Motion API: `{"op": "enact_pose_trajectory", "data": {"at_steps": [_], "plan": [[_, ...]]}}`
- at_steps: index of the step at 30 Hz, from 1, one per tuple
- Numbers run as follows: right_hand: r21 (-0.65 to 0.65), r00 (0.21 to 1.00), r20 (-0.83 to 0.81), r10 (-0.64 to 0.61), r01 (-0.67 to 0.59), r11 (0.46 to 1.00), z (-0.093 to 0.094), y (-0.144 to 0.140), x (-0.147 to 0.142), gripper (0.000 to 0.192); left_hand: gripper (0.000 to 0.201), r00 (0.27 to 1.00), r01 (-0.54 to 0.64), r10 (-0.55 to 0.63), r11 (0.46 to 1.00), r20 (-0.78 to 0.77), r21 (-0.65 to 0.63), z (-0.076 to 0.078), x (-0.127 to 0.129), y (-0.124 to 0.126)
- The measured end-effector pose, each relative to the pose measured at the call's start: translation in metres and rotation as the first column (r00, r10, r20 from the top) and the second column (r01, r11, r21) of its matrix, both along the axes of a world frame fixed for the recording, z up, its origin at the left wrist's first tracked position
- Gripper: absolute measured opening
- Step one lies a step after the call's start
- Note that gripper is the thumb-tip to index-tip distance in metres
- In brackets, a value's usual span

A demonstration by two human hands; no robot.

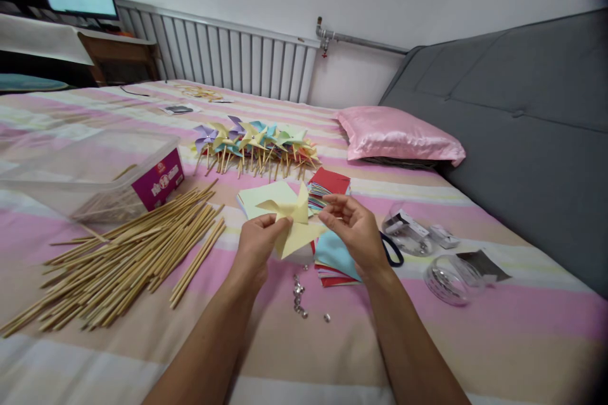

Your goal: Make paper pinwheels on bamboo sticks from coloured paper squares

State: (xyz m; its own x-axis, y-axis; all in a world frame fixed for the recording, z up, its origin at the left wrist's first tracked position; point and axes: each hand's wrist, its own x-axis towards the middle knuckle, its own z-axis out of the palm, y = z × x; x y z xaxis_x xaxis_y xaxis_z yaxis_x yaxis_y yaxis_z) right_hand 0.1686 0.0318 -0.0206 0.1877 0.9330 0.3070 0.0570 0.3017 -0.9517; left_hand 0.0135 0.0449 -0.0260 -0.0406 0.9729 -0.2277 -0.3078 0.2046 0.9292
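Note:
A pale yellow paper pinwheel [298, 234], partly folded, is held up over the bed. My left hand [256, 243] pinches its left side between thumb and fingers. My right hand [354, 228] has thumb and forefinger close together at its right-hand tip, with the other fingers curled loosely. Below the hands lie several small silver metal pieces [298, 294] on the sheet. Under my right hand is a stack of coloured paper [335, 259], blue on top. Behind the pinwheel lie a pale paper stack [268, 196] and a red-topped stack [332, 181].
Many wooden sticks [137, 253] lie loose at left, beside a clear plastic box [156, 180]. Finished pinwheels [256, 139] are heaped beyond. To the right are clear round containers [446, 281], dark-handled scissors [393, 250] partly hidden, and a pink pillow [399, 134].

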Motion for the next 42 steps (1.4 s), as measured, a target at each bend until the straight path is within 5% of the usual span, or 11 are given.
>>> {"op": "enact_pose_trajectory", "data": {"at_steps": [3,8,10,17,27,42], "plan": [[0.044,1.000,0.020,-0.012,0.011,0.999,0.005,-0.004,0.001,0.017,0.023,0.994,-0.083,0.084,0.996,0.065,-0.010,-0.002,-0.005,0.004],[-0.110,0.914,0.172,0.367,-0.352,0.929,0.005,-0.011,-0.003,0.024,0.025,0.976,-0.092,0.095,0.995,0.195,-0.025,-0.002,-0.006,0.007],[-0.137,0.879,0.205,0.430,-0.409,0.902,0.001,-0.010,-0.007,0.027,0.025,0.972,-0.072,0.076,0.997,0.223,-0.028,-0.001,-0.006,0.006],[-0.082,0.919,0.223,0.326,-0.316,0.945,-0.004,-0.006,-0.017,0.014,0.023,0.972,-0.004,0.008,1.000,0.233,-0.018,0.000,-0.003,0.001],[-0.049,0.997,0.059,0.058,-0.055,0.997,-0.011,-0.002,-0.026,0.020,0.022,0.987,-0.037,0.031,0.999,0.155,0.036,0.000,0.002,-0.001],[-0.091,0.999,0.005,-0.046,0.046,0.995,-0.013,-0.001,-0.028,0.022,0.018,0.996,-0.086,0.084,0.983,0.018,0.162,0.003,0.009,-0.007]]}}
